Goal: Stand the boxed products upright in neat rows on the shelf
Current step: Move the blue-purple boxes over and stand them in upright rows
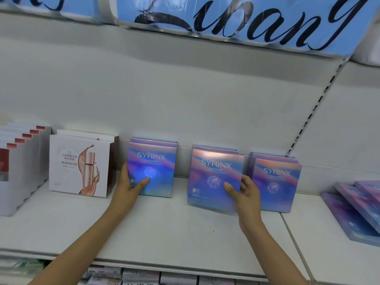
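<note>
Your left hand (131, 184) reached up from the lower left with the forearm stretched across the shelf (164, 229), and it grasped the left blue box (152, 167) at its lower left corner, thumb lying across the front and the other fingers hidden behind the edge. Your right hand (242, 194) came up from the lower right and grasped the middle blue box (213, 177) at its lower right corner, thumb on the front face, fingers curled round the right edge.

To the left of your left hand stood a white box (79, 165) with a rose-gold bottle printed on it, close beside the left blue box. Further left was a stepped row of white and red boxes (20, 161). Behind everything ran the white back panel (185, 95), and above hung a blue banner (236, 19) with dark script lettering.

Just beside your right hand stood the right blue box (275, 182), upright with more like it behind, its left edge near your knuckles. At the far right a few flat blue boxes (357, 208) lay overlapping on the shelf. The left and middle boxes each stood upright at the front of a short row, well apart, the middle one tilted slightly in your grip.
</note>
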Tool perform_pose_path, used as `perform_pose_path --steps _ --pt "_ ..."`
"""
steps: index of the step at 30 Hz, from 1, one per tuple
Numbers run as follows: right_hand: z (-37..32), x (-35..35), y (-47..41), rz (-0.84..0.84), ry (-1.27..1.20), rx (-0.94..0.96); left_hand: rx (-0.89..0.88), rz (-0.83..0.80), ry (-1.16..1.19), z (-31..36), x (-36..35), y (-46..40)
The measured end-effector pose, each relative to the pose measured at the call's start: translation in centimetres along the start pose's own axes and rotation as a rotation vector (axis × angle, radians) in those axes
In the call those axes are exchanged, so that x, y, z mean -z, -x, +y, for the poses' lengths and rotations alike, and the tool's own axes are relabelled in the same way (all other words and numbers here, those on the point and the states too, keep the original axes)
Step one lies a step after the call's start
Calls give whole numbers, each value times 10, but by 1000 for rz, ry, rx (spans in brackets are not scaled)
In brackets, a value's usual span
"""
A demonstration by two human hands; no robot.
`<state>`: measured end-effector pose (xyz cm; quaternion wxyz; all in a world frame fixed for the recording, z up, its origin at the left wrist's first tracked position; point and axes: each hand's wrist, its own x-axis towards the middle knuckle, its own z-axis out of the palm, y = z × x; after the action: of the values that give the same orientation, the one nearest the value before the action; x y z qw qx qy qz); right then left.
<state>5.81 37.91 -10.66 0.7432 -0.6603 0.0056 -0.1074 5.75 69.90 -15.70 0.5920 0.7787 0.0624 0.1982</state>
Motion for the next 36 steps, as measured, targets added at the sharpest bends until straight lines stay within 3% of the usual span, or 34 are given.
perform_pose_path --steps 4,7,12,22,25,30,32,36 --pt "17 -6 0 37 307 195 7 0 7 0 1 0" --pt "29 -7 -2 115 464 234 4 -1 7 -3 2 0" --pt "33 -15 -11 38 369 99 15 -17 26 -2 2 -1" --pt "34 -23 -14 41 348 91 -21 42 -29 -3 5 0" --pt "35 -18 -15 21 400 107 -138 118 -91 6 5 7" --pt "18 5 -8 -19 455 209 -522 188 -309 23 -4 25" --pt "8 20 -3 -30 507 291 -591 100 -316 38 -16 34" --pt "-14 56 8 -216 644 408 -600 -190 -243 74 -56 52"
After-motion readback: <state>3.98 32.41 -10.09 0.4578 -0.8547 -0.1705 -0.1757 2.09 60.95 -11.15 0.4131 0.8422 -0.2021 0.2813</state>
